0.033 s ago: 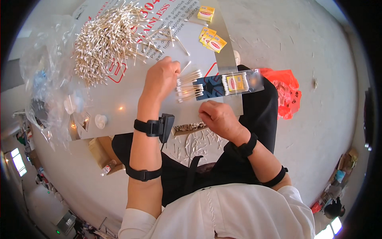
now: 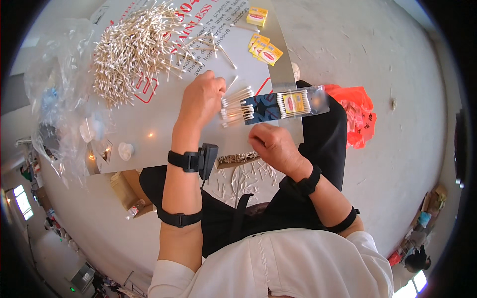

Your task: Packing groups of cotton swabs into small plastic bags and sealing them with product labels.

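Note:
My left hand (image 2: 201, 99) hovers over the table's middle, its fingers pinched together. A single cotton swab (image 2: 232, 83) juts out from its fingertips. Just right of it lie loose cotton swabs (image 2: 237, 107) in a rough row, some reaching onto the dark patterned end of a clear plastic packet (image 2: 263, 109). Farther along that packet, swabs sit side by side around a yellow card (image 2: 293, 103). Below the packet, my right hand (image 2: 276, 146) is closed in a loose fist near the table's front edge. Its fingertips are hidden, so whatever they hold cannot be made out.
A large heap of cotton swabs (image 2: 139, 54) covers the table's far left. Yellow cards (image 2: 266, 49) and a small yellow stack (image 2: 257, 17) lie at the far right. Crumpled clear plastic (image 2: 62, 99) hangs at the left edge. A red bag (image 2: 355, 119) rests right of my leg.

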Available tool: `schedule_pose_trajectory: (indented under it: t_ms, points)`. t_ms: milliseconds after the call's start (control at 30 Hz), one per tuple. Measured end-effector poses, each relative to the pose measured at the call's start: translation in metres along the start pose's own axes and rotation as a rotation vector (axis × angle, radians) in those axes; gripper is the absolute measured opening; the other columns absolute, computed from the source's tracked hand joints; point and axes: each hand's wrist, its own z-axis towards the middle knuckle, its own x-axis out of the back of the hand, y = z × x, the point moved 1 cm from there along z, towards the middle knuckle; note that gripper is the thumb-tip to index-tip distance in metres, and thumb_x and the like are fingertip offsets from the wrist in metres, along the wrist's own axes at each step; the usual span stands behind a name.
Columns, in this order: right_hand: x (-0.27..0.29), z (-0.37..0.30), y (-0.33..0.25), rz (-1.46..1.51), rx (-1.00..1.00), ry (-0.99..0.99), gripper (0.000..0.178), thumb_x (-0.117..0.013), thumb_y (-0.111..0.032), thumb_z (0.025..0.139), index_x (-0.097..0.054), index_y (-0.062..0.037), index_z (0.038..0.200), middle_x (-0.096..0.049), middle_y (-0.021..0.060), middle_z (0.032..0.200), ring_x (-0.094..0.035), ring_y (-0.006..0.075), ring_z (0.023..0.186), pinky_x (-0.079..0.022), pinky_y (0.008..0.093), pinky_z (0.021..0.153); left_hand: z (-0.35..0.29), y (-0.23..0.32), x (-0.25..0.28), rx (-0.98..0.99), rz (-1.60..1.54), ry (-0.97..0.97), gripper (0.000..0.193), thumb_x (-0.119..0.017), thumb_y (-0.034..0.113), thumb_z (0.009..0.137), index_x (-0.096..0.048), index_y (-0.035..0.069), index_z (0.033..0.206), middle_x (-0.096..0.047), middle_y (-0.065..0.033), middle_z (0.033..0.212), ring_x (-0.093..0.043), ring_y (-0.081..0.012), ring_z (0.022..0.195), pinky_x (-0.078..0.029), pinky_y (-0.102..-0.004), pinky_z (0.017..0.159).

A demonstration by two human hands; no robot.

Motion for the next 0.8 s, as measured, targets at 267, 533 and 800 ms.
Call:
schedule_pose_trajectory:
  t_ms: [267,533,800]
  points:
    - [0.008,0.028,-0.002,0.318,-0.217,0.418,0.01,-0.066,0.0,0.084,-0.063,0.0018,0.093,-0.061,0.0109,0.081,-0.062,0.0195,0.067,-0.05,0.0301,0.063,-0.017,0.018,-0.028,0.121,-0.144,0.408,0.012,-0.07,0.001,0.073,-0.062,0.005,0.08,-0.057,-0.0085,0.086,-0.055,-0.0302,0.089,-0.045,-0.0427,0.081]
    - [0.005,0.038,0.005,0.333,-0.109,0.583,0.016,-0.059,0.001,0.09,-0.06,0.0028,0.106,-0.061,0.0134,0.109,-0.06,0.0201,0.092,-0.049,0.0311,0.082,-0.014,0.021,-0.024,-0.042,-0.05,0.238,0.01,-0.067,0.002,0.078,-0.063,0.005,0.086,-0.06,-0.0082,0.094,-0.056,-0.0304,0.094,-0.047,-0.039,0.083]
    - [-0.024,0.06,0.013,0.571,-0.02,0.597,0.037,-0.045,-0.021,0.104,-0.052,0.0027,0.131,-0.049,0.0176,0.141,-0.04,0.0288,0.136,-0.03,0.0381,0.113,-0.048,0.028,-0.058,0.123,-0.784,0.613,0.044,-0.047,0.024,0.102,-0.045,0.0,0.139,-0.041,-0.0169,0.147,-0.038,-0.0299,0.138,-0.029,-0.0406,0.114]
